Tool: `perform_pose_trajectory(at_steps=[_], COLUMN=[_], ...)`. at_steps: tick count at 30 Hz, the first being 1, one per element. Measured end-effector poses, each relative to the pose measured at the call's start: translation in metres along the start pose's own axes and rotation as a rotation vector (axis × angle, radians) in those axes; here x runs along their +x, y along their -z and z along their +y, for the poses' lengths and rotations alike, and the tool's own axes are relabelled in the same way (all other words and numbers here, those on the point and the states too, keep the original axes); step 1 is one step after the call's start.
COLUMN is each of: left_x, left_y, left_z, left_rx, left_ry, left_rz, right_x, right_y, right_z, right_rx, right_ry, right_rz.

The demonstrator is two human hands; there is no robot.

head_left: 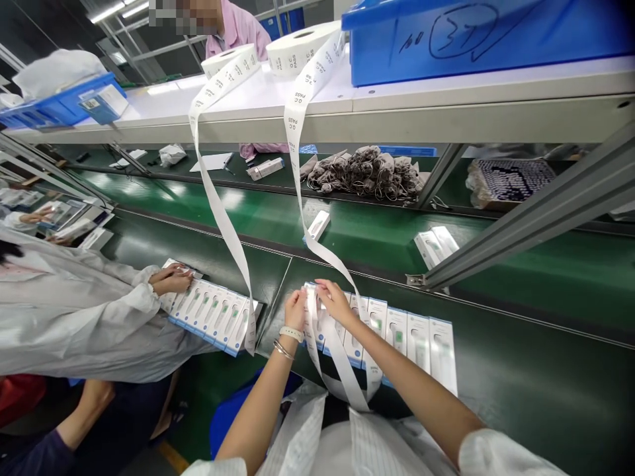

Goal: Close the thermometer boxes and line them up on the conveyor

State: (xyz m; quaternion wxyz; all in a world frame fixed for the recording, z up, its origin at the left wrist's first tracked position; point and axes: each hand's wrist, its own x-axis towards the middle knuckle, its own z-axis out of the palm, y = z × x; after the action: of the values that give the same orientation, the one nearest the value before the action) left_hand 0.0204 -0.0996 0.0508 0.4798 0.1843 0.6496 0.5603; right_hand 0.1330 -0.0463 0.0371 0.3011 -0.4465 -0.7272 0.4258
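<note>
A row of slim white boxes [397, 334] with blue ends and a small green picture lies on the green bench before me. At the left end of the row, my left hand [296, 309] pinches a white strip of Q.C. PASS stickers [311, 324]. My right hand [335, 301] is closed just beside it, over the end boxes, its fingertips close to the strip; what they hold is too small to make out. The strip hangs in loops below both hands and runs up to a sticker roll [297, 61] on the shelf.
A co-worker's hands [171, 281] are at another row of boxes [213, 311] on the left. A second sticker roll [225, 59] and a blue bin [486, 39] stand on the shelf. Grey bundled cords [367, 172] lie beyond the belt. A metal strut [526, 211] slants at the right.
</note>
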Motion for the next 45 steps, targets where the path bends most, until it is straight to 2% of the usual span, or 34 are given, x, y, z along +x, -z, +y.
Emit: perform_pose_trajectory(at_steps=[3, 6, 13, 18, 24, 31, 34, 39, 45], left_x=[-0.003, -0.006, -0.003, 0.003, 0.001, 0.015, 0.021, 0.026, 0.028], left_y=[-0.006, -0.01, -0.008, -0.012, -0.018, -0.025, -0.03, -0.037, -0.032], left_z=[-0.006, -0.007, 0.004, 0.001, -0.006, -0.01, -0.011, -0.012, -0.016], left_rx=[-0.002, 0.018, 0.07, 0.101, 0.132, 0.144, 0.159, 0.22, 0.252], left_ry=[-0.099, -0.144, -0.137, -0.14, -0.089, 0.128, 0.202, 0.296, 0.252], left_rz=[-0.047, -0.095, -0.191, -0.12, -0.156, -0.188, -0.186, -0.15, -0.012], right_x=[-0.015, -0.019, -0.022, -0.027, -0.02, -0.018, -0.019, -0.02, -0.024], right_y=[-0.005, -0.007, 0.001, 0.004, 0.005, 0.015, 0.02, 0.026, 0.032], right_z=[-0.001, 0.003, 0.006, 0.0, 0.003, 0.017, 0.025, 0.031, 0.03], right_rx=[0.156, 0.262, 0.322, 0.205, -0.04, -0.308, -0.407, -0.523, -0.599], right_ry=[-0.06, -0.099, -0.117, -0.109, -0.138, -0.062, -0.036, 0.107, 0.162], right_rz=[0.033, 0.064, 0.034, -0.002, 0.113, 0.166, 0.105, -0.08, -0.176])
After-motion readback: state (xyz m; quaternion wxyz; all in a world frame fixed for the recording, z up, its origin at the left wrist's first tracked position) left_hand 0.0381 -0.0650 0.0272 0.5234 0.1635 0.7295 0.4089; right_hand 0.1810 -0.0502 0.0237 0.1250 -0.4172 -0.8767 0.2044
